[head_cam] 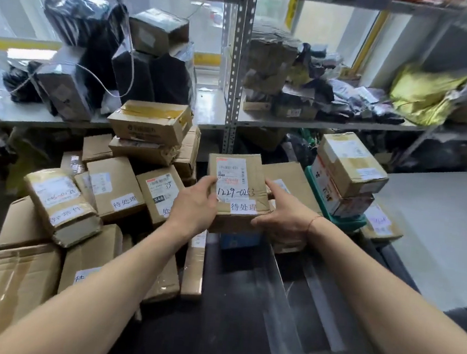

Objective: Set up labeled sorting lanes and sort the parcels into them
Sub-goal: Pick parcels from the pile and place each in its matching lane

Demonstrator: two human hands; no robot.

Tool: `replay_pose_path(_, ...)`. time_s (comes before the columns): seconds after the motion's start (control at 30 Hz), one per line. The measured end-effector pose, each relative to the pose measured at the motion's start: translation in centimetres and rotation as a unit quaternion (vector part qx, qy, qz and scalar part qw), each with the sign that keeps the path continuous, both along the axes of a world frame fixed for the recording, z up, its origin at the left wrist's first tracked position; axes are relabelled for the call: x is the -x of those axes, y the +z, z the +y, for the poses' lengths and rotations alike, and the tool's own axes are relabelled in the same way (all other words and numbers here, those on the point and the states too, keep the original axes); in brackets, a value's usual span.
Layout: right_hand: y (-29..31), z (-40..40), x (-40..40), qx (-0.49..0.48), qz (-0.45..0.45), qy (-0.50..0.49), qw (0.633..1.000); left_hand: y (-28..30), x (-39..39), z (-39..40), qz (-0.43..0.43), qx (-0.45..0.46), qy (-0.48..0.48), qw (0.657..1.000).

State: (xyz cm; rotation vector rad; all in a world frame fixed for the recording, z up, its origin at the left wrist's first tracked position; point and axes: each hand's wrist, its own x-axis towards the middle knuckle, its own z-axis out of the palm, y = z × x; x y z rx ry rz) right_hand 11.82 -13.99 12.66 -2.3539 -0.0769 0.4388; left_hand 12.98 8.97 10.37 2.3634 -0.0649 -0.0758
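A person's left hand and right hand are gripping opposite sides of a small taped cardboard parcel, lifting it clear above the floor pile of boxes; it looks rigid, light and best held by its edges.

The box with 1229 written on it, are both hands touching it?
Touching. The head view shows the left hand gripping the box at its left edge and the right hand gripping its right edge.
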Motion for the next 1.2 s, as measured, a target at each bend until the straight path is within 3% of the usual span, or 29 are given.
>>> replay_pose_path(0.27, -2.3, -1.8, -4.2, 0.006, -0.001, -0.007, 1.0, -2.3, -4.9, -2.0, 0.067, 0.053, 0.01, 0.996)
replay_pose_path(0.5, -5.2, -3.0, -6.1, 0.004, 0.031, 0.001, 0.999, -5.6, -6.5, -3.4, 0.088, 0.022, 0.035, 0.995)
replay_pose_path(0.8, -6.4, -3.4, -7.2, 0.044, -0.02, 0.007, 0.999, -7.0, -6.9, -3.9, 0.067, 0.013, 0.046, 0.997)
replay_pose_path(1.2, -6.8, -3.5, -6.9, 0.077, -0.008, 0.016, 0.997, -7.2, -6.7, -3.4, 0.062, 0.01, 0.024, 0.998)
